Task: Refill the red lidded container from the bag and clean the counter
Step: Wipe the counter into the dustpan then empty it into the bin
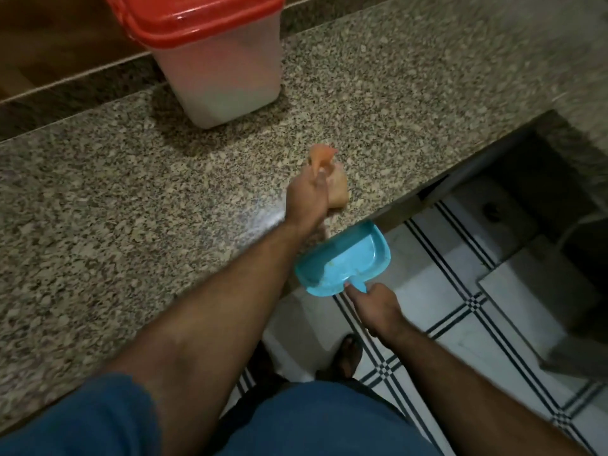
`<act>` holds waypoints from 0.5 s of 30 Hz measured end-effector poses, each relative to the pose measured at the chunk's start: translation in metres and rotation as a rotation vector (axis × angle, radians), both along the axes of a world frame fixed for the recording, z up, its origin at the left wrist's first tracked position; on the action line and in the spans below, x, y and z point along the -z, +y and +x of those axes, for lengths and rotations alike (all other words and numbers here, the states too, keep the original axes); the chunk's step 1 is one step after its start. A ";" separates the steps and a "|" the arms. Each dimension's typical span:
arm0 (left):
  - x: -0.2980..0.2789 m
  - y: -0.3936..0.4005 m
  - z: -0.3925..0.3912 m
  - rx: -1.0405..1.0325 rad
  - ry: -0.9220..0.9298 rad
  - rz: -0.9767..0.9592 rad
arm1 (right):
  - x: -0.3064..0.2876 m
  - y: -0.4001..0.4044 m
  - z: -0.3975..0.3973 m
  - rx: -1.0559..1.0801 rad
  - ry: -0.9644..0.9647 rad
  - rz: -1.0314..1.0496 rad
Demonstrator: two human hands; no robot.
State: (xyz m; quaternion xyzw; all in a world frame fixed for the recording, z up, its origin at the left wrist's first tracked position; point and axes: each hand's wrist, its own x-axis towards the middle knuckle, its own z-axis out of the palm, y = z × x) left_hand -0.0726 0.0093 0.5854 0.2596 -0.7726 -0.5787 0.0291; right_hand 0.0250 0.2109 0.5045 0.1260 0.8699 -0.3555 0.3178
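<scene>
Near the surface's [131, 199] front edge, the left hand [304, 199] grips a cloth [332, 182]. Just below, the right hand [375, 307] holds a dustpan [345, 258]. Far back stands the container [210, 57], lid on.

A translucent white plastic container [218, 70] with a red snap-on lid [194, 18], closed, stands upright at the far side of the speckled grey granite counter [115, 192], just in front of the raised back ledge. Pale contents show faintly through its walls.
</scene>
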 end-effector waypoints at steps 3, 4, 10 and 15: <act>0.000 0.027 -0.055 0.310 0.095 -0.178 | 0.002 0.018 -0.019 0.007 -0.024 -0.013; 0.010 0.038 -0.069 0.447 0.055 -0.243 | 0.003 0.024 -0.025 0.008 -0.028 -0.018; 0.040 0.070 -0.039 0.604 0.081 -0.359 | 0.013 0.039 -0.050 -0.095 -0.055 -0.062; 0.041 0.011 0.048 0.123 -0.016 -0.360 | 0.021 0.031 -0.051 -0.208 -0.038 -0.120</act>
